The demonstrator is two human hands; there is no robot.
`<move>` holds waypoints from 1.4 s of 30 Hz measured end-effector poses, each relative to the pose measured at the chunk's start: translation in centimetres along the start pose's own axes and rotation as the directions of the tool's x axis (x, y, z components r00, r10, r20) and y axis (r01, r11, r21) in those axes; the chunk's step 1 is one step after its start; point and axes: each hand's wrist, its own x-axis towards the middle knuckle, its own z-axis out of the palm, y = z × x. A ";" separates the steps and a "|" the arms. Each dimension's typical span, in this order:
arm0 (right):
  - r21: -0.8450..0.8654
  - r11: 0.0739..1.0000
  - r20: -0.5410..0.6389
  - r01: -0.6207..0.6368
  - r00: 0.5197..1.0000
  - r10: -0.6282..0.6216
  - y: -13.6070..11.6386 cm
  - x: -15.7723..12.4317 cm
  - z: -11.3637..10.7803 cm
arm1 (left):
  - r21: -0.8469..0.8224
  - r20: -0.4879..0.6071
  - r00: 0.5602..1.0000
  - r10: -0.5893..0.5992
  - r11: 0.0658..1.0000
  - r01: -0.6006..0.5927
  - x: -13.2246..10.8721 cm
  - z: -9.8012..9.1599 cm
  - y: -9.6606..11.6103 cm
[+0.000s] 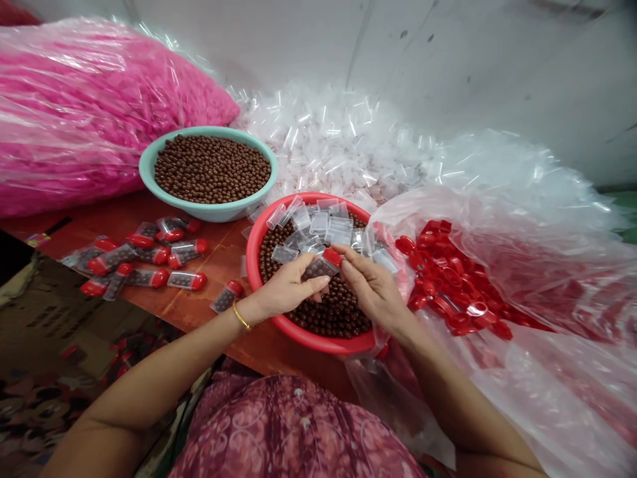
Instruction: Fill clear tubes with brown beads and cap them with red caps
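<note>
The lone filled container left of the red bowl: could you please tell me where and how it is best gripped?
Probably pinch the container by its clear body, across the long edges, from above: it lies flat, its red cap facing the bowl.

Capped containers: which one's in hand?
The capped container above the red bowl: left hand grips its clear body, right hand is at its red cap. Other capped ones lie on the table or below.
</note>
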 end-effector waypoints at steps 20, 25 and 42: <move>-0.359 0.880 0.157 0.313 0.949 -0.273 0.8 -0.6 0.0 | 0.092 0.021 0.998 -0.058 0.994 0.056 -0.3 0.1 0.5; -0.403 0.840 0.181 0.364 0.931 -0.316 0.9 -0.7 0.7 | 0.072 -0.003 0.998 -0.064 0.995 0.064 -0.3 0.1 0.4; 0.323 0.928 0.042 -0.184 0.983 0.181 0.1 1.8 3.2 | 0.910 -0.053 0.996 0.067 0.414 0.021 -1.1 1.6 1.3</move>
